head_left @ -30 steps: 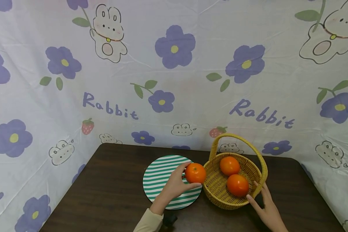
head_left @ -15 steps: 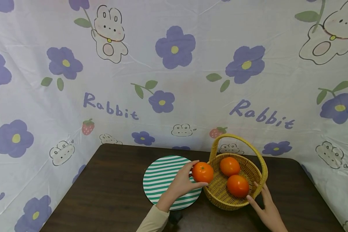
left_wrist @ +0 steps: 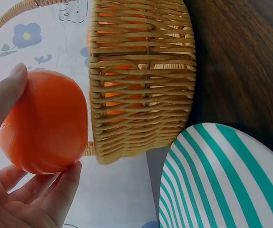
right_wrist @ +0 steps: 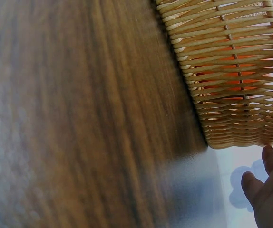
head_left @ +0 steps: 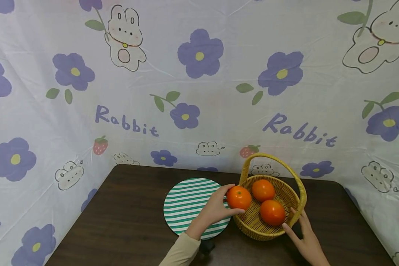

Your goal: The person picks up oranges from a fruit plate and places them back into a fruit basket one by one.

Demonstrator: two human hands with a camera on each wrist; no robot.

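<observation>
In the head view, my left hand (head_left: 217,208) holds an orange (head_left: 239,198) between thumb and fingers at the left rim of a yellow wicker basket (head_left: 257,233). The left wrist view shows this orange (left_wrist: 46,123) level with the basket's rim, thumb on one side and fingertips on the other. Two more oranges lie inside the basket: a rear orange (head_left: 263,190) and a front orange (head_left: 273,212). My right hand (head_left: 304,236) grips the basket's right rim around the foot of the arched handle (head_left: 303,184). Its other fingers show beside the basket in the right wrist view.
A round green-and-white striped mat (head_left: 183,207) lies left of the basket, partly under my left forearm in the head view. Both rest on a dark wooden table (head_left: 126,218). A white cloth with rabbits and purple flowers (head_left: 206,92) hangs behind and at the sides.
My left hand has carried its orange rightward, from over the mat's right edge to the basket's left rim. The right hand and the basket have stayed in place.
</observation>
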